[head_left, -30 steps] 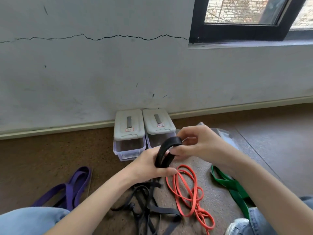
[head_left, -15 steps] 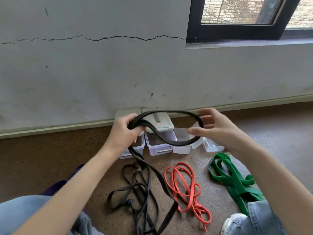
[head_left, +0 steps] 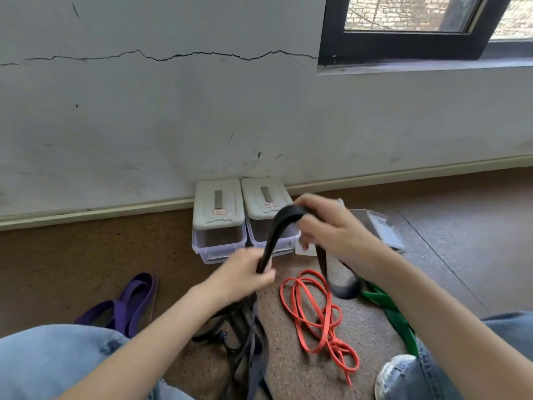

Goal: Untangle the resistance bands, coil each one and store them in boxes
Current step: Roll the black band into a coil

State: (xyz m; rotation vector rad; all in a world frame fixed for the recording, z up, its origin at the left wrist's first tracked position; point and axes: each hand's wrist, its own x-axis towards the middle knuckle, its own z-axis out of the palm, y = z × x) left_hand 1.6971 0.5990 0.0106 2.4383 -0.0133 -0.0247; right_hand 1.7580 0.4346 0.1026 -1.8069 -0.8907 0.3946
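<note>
While my left hand pinches the black resistance band low down, my right hand grips its upper bend, a loop hanging below my right wrist. It is held above the floor, in front of two lidded clear boxes at the wall. Orange band, green band and purple band lie on the floor.

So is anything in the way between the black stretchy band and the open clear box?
Nothing visible blocks it. The black rubber band is held by both hands right in front of the open clear plastic box, partly hidden behind the right hand.
</note>
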